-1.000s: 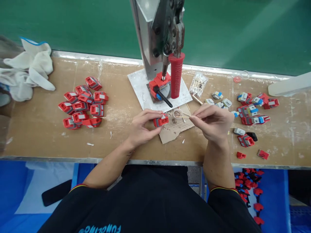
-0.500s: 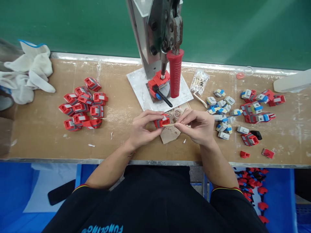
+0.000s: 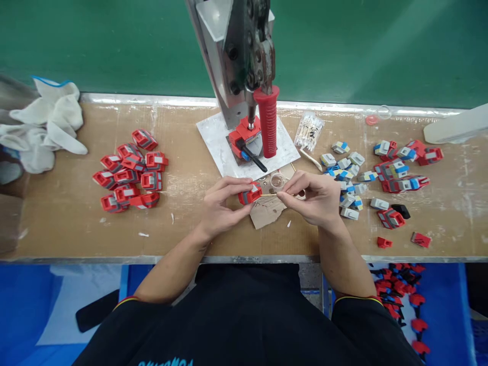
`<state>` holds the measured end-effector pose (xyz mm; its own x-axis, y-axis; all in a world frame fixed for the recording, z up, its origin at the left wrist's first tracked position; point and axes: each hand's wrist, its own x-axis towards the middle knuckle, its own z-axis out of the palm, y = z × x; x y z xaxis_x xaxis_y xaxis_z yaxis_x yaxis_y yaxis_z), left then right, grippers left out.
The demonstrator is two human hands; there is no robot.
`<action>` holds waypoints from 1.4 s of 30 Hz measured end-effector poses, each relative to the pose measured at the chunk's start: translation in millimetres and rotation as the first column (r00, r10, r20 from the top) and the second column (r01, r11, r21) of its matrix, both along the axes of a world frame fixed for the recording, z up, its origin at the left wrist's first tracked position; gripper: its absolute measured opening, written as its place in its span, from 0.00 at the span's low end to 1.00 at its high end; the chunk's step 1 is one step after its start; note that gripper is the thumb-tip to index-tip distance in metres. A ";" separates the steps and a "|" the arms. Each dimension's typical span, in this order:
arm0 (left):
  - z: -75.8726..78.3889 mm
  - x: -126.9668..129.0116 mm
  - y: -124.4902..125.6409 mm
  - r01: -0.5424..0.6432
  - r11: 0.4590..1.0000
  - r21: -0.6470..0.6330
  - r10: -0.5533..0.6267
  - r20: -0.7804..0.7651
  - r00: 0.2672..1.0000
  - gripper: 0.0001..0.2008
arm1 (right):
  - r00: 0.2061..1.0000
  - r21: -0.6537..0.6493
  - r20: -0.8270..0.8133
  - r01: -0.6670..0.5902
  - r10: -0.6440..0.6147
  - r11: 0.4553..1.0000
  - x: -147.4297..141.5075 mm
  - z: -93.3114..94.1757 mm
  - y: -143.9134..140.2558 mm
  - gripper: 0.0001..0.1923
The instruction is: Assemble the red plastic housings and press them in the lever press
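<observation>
Between the thumb and fingers of my left hand [image 3: 223,206] is a red and grey plastic toy part [image 3: 250,193]. My right hand [image 3: 313,197] pinches a thin cotton swab stick [image 3: 269,194], whose far end meets or nearly meets the part's right side; I cannot tell which. Below them lies a torn piece of cardboard [image 3: 266,215] with a small clear round cup [image 3: 278,180] at its upper part. Just beyond, a toggle press with a red handle [image 3: 268,122] stands over a red toy piece [image 3: 246,132] on a white plate [image 3: 214,146].
Several red-grey parts [image 3: 127,175] are piled at left, near white gloves [image 3: 57,119]. On the right are white-blue pieces [image 3: 345,173], joined red ones [image 3: 396,175] and a bag of cotton swabs [image 3: 309,131]. Blue bins [image 3: 450,305] sit below the table edge.
The swab has drawn slightly away from the middle of the red part, with my right hand a little further right. The whole view has shifted slightly.
</observation>
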<state>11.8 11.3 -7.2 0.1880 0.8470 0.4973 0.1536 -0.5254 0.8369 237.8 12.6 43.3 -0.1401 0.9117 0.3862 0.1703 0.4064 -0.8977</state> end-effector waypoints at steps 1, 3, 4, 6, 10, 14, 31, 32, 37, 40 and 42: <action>0.2 0.0 0.1 0.003 1.000 0.000 -0.003 0.000 1.000 0.18 | 1.000 0.008 0.007 -0.006 0.006 1.000 0.3 0.8 -0.1 0.13; 0.5 0.1 0.3 0.007 1.000 -0.002 -0.007 -0.001 1.000 0.18 | 1.000 0.019 0.000 -0.021 0.021 1.000 4.2 3.5 -0.2 0.12; 0.7 0.1 0.4 0.007 1.000 -0.003 -0.007 -0.001 1.000 0.18 | 1.000 0.032 -0.015 -0.019 0.019 0.999 8.1 5.1 -0.1 0.12; 0.7 0.1 0.5 0.001 1.000 -0.004 -0.001 0.003 1.000 0.17 | 0.999 0.073 -0.024 0.023 -0.022 0.997 18.8 7.4 1.0 0.12; 0.9 -0.1 0.2 0.004 1.000 -0.026 -0.003 0.022 1.000 0.17 | 0.966 0.133 0.232 0.088 -0.117 0.987 32.4 -0.9 7.4 0.12; 2.6 -1.2 0.1 0.008 0.999 -0.047 -0.007 0.011 1.000 0.17 | 0.827 0.068 0.562 -0.032 -0.012 0.997 25.1 -18.4 15.0 0.09; 8.2 -2.1 5.4 0.051 0.992 -0.113 -0.019 0.270 0.963 0.19 | 0.294 -0.009 0.955 0.112 -0.025 0.994 126.1 -13.2 14.0 0.15; 8.2 -2.2 5.1 0.052 0.992 -0.119 -0.017 0.274 0.962 0.18 | 0.307 -0.021 0.952 0.114 -0.015 0.993 126.2 -12.6 15.9 0.14; 9.0 -1.4 2.2 0.070 0.984 -0.164 -0.018 0.303 0.953 0.17 | 0.751 0.012 0.653 0.117 -0.097 0.993 113.0 19.2 5.6 0.10; 11.0 0.0 0.4 0.123 0.977 -0.172 -0.062 0.324 0.944 0.17 | 0.987 0.028 0.141 0.073 -0.076 0.997 78.6 35.1 -5.8 0.11; 12.2 0.6 -0.1 0.157 0.973 -0.168 -0.093 0.338 0.937 0.17 | 0.994 0.026 -0.106 0.009 -0.006 1.000 51.3 36.6 -8.6 0.12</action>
<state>12.3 11.3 5.1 0.1532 0.9113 0.3821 -0.2006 -0.3499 0.9151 289.2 4.0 79.8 -0.0905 0.9020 0.4221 0.0776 0.4290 -0.9000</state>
